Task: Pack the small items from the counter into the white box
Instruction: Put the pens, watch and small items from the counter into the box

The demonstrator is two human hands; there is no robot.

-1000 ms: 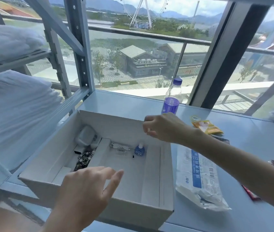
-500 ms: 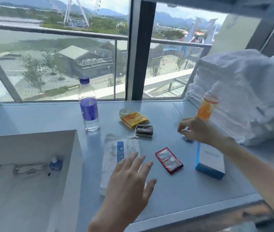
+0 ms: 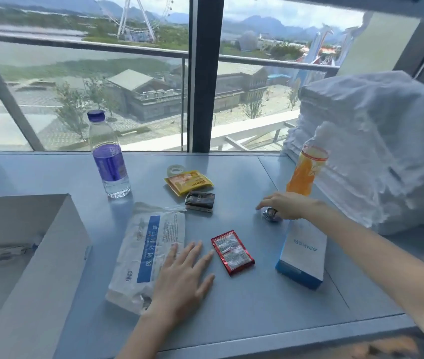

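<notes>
The white box stands at the left edge of the counter, with small items partly visible inside. My left hand lies flat with fingers spread on the counter, overlapping the white mask packet. Just right of it is a red sachet. My right hand reaches to the far right and curls its fingers over a small silvery foil item. Further back lie a dark wrapped item, a yellow sachet and a clear tape roll.
A water bottle stands at the back left. An orange tube stands by a stack of white linens at the right. A blue and white carton lies under my right forearm. The window runs behind the counter.
The view swung right, from the box to the counter items. My right hand went from over the box to the foil item. My left hand came down flat by the mask packet.
</notes>
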